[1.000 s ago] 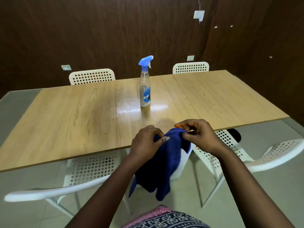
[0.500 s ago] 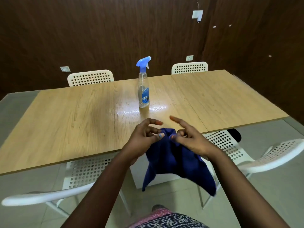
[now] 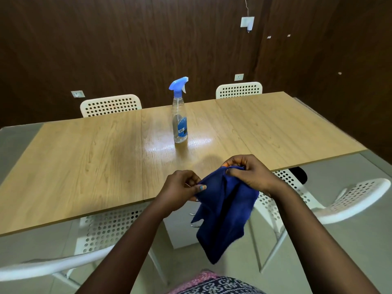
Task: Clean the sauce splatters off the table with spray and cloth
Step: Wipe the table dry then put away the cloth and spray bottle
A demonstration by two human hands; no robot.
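A dark blue cloth (image 3: 224, 211) hangs in the air over the near edge of the wooden table (image 3: 89, 162). My left hand (image 3: 180, 190) pinches its left top edge and my right hand (image 3: 248, 174) pinches its top right corner. The cloth's lower part dangles below the table edge. A clear spray bottle (image 3: 179, 115) with a blue trigger head stands upright at the table's middle, beyond both hands. I see no sauce splatters on the tabletop; a glossy patch lies around the bottle.
Two white perforated chairs (image 3: 110, 105) (image 3: 238, 90) stand at the table's far side. Two more (image 3: 101, 232) (image 3: 331, 200) are tucked at the near side, left and right of me. A dark wood-panelled wall is behind.
Both hands have shifted their hold on the cloth: it was bunched, then shaken loose, and now hangs spread between two pinching hands. My right hand rose and moved right.
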